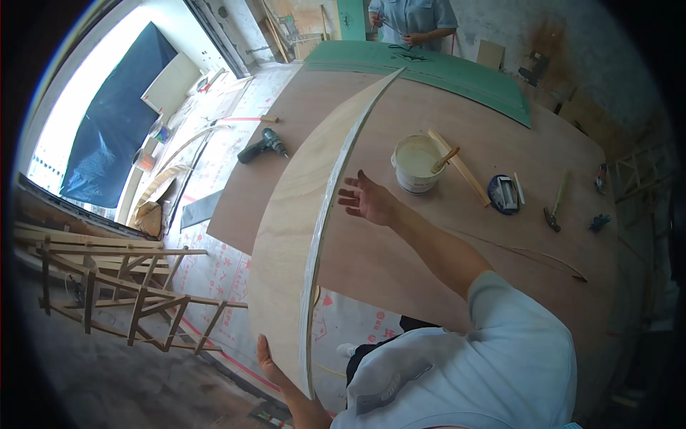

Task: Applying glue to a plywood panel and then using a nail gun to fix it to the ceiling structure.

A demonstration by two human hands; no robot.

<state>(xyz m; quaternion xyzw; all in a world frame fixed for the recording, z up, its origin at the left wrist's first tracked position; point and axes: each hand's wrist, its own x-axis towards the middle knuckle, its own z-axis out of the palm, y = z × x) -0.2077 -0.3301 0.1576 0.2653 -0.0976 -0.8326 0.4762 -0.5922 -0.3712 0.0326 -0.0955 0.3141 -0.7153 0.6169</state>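
Note:
A curved plywood panel (293, 207) stands tilted in front of me, one long edge (333, 186) coated with something whitish. My left hand (270, 361) grips it near its lower end; some fingers are hidden. My right hand (368, 201) is open beside the coated edge, fingers spread, holding nothing. Beyond that hand is a white bucket (414, 175) of pale paste with a brush (444, 160) resting in it.
On the brown board table (386, 264) lie a drill (264, 146), a wooden strip (461, 170), a hammer (552, 209) and a blue oval container (504, 194). Green boards (457, 79) lie at the far end, near another person (414, 21). Wooden frames (136, 286) stand at the left.

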